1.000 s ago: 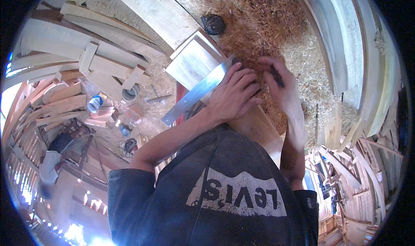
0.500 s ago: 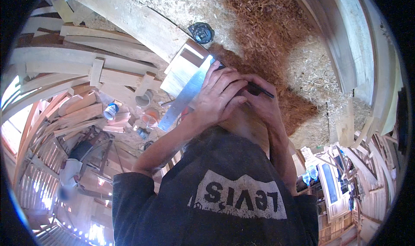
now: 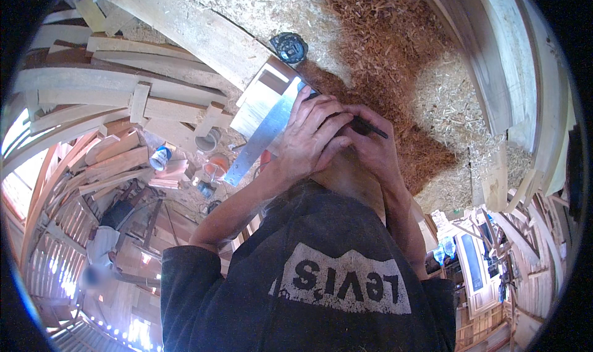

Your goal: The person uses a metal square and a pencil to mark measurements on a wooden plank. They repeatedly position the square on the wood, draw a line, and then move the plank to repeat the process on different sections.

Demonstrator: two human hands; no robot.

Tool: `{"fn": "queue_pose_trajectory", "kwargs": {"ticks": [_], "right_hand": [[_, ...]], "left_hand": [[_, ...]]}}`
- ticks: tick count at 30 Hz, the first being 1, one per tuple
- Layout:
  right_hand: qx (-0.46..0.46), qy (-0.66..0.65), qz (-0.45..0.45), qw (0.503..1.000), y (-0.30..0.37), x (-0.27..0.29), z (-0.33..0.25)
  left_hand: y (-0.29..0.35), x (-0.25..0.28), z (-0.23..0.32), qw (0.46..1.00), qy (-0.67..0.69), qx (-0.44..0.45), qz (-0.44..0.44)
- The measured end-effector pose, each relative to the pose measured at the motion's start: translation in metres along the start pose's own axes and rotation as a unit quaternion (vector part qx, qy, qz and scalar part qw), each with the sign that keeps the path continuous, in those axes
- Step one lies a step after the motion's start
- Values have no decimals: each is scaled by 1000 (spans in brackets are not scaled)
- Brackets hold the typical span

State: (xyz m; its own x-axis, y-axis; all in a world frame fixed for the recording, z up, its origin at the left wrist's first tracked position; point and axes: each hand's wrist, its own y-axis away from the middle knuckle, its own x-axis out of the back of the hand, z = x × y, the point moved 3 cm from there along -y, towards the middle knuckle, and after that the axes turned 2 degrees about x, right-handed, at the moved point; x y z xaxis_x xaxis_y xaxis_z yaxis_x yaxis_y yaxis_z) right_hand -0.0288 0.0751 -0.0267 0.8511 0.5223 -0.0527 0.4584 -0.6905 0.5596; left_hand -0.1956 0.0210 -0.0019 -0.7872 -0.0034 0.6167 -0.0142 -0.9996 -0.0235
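Observation:
A flat silver metal straightedge (image 3: 262, 143) slants across a pale board end (image 3: 250, 114). My left hand (image 3: 313, 132) is closed over the straightedge's far part, fingers curled and close together. Right beside it, touching it, my right hand (image 3: 367, 143) is closed round a slender dark stick (image 3: 372, 127), whose end juts out to the right. Whether the stick is a pen or part of the metal tool I cannot tell. Beneath both hands a brown wooden board (image 3: 355, 176) runs towards my body. The fingertips are partly hidden.
A dark, round, crumpled-looking object (image 3: 289, 47) lies beyond the hands. Wood shavings (image 3: 395, 61) cover the ground. Long planks (image 3: 179, 27) lie at left, more boards (image 3: 494, 55) at right. A white-and-blue can (image 3: 160, 158) and a bucket (image 3: 207, 140) stand left. Another person (image 3: 102, 244) is farther off.
The dark stick's jutting end has shifted very slightly left with my right hand. My left hand and the straightedge stay almost in place.

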Motion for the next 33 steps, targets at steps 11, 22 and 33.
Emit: {"fn": "queue_pose_trajectory", "kwargs": {"ticks": [11,22,33], "right_hand": [[-21,30,7,999,-3,-2,-3],[-34,-4,-4,999,-4,-3,-10],[-7,179,-60,982,-10,19,-59]], "left_hand": [[3,-5,-5,1000,11,-14,15],[2,0,-2,999,6,-26,32],[4,-7,-5,998,23,-26,52]]}}
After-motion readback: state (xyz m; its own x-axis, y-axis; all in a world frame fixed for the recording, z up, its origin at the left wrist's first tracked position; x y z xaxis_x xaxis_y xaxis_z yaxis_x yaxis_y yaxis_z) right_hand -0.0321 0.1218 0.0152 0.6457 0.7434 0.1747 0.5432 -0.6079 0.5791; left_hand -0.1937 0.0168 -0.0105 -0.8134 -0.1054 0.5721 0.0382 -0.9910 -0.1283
